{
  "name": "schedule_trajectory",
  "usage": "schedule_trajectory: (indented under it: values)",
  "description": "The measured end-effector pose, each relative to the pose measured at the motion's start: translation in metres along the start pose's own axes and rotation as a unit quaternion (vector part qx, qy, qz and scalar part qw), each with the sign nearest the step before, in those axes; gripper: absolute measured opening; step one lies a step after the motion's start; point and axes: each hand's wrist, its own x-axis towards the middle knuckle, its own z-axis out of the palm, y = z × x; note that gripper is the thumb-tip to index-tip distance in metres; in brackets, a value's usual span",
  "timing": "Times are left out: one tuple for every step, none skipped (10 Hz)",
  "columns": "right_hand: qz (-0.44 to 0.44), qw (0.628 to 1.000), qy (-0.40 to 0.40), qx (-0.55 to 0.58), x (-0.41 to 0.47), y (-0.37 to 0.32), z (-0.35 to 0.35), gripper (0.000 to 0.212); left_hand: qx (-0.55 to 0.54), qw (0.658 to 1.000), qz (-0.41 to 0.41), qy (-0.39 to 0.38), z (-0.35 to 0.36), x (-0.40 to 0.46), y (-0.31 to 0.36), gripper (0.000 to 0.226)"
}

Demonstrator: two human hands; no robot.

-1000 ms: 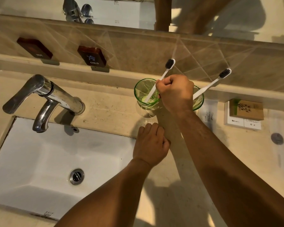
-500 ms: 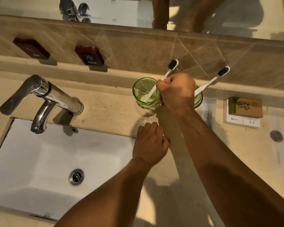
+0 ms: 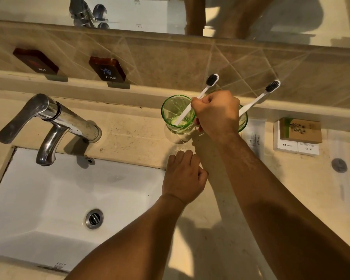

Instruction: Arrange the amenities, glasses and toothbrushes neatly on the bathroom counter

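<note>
Two green glasses stand at the back of the counter. The left glass (image 3: 173, 114) holds a white toothbrush (image 3: 212, 79) with black bristles, leaning to the right. My right hand (image 3: 216, 114) is closed around its handle just above the rim. That hand hides most of the right glass (image 3: 243, 122), from which a second toothbrush (image 3: 259, 99) leans right. My left hand (image 3: 183, 176) rests on the counter in front of the glasses, fingers curled, holding nothing. To the right, a brown amenity box (image 3: 300, 130) lies on a white box (image 3: 297, 147).
A chrome faucet (image 3: 55, 118) hangs over the white sink (image 3: 49, 199) on the left. A flat white packet (image 3: 255, 134) lies beside the right glass. HOT and COLD signs (image 3: 107, 69) sit on the tiled backsplash ledge. A mirror runs along the top.
The head of the toothbrush in my right hand has shifted slightly to the right. Both hands stay where they were.
</note>
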Motion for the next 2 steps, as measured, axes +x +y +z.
schedule_trajectory:
  values:
    - [-0.006, 1.000, 0.012, 0.007, -0.0029, -0.0009, -0.0033, 0.040, -0.003, 1.000, 0.012, 0.010, 0.0012, -0.0007, 0.0001, 0.016]
    - [-0.021, 0.998, 0.058, 0.008, -0.0085, 0.0013, -0.0042, 0.039, 0.001, 1.000, 0.013, 0.005, 0.0010, -0.0008, 0.0017, 0.015]
